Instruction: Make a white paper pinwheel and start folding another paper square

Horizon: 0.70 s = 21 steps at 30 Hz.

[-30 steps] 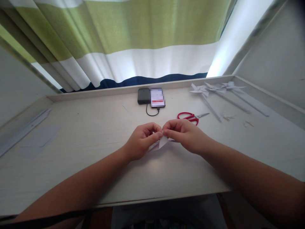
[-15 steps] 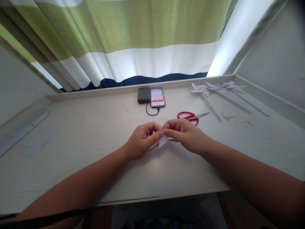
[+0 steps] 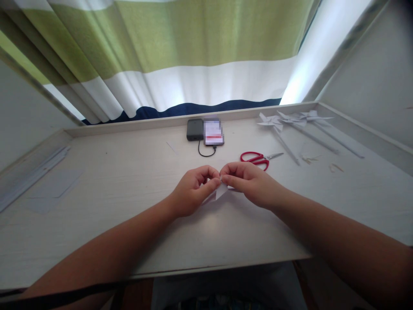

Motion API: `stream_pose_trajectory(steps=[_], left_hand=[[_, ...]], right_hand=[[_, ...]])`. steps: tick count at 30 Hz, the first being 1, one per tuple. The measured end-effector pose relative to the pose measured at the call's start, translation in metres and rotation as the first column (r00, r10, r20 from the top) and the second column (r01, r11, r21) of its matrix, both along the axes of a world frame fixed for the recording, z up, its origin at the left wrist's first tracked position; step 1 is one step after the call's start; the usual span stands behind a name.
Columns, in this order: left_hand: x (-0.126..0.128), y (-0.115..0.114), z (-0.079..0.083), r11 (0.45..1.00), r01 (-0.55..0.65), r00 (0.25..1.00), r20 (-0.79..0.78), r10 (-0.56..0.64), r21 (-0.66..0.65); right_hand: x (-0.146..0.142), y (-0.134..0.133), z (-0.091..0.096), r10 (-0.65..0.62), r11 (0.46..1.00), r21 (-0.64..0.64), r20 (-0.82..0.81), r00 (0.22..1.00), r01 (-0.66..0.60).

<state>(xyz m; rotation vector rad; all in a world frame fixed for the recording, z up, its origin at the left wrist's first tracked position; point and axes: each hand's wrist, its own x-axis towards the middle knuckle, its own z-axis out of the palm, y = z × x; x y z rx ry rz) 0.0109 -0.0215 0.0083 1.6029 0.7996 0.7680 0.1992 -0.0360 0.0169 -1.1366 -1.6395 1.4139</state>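
Both hands meet above the front middle of the table, fingertips nearly touching. My left hand is closed, thumb and forefinger pinching a folded white paper pinwheel. From the other side my right hand pinches the same pinwheel near its top middle. Paper blades stick out below the fingers; the fingertips hide the pinwheel's centre. Just beyond my right hand lies a pair of red-handled scissors, blades pointing right.
Several white pinwheels on paper sticks lie at the back right, near small pale scraps. A phone is cabled to a dark power bank at the back. Paper sheets lie left on the white table.
Almost nothing differs. Both hands keep their pinch on the paper pinwheel, with only a very slight shift of the fingers.
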Motion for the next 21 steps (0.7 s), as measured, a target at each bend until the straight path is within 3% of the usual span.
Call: stream_pose_trajectory(steps=[11,18,21], left_hand=[[-0.0017,0.0020,-0.0026,1.000,0.013,1.000,-0.015,-0.012,0.013],[-0.0034,0.0006,-0.0061,0.999,-0.031,1.000,0.003,0.031,0.012],[-0.0044,0.0014,-0.0065,0.993,-0.073,0.996,-0.040,0.077,0.094]], right_hand=[[0.0010,0.0008,-0.0014,0.000,1.000,-0.010,-0.009,1.000,0.000],[-0.0009,0.0001,0.0022,-0.082,0.996,0.054,0.110,0.991,0.077],[-0.0016,0.0010,0.0056,-0.097,0.990,0.118,0.164,0.982,0.079]])
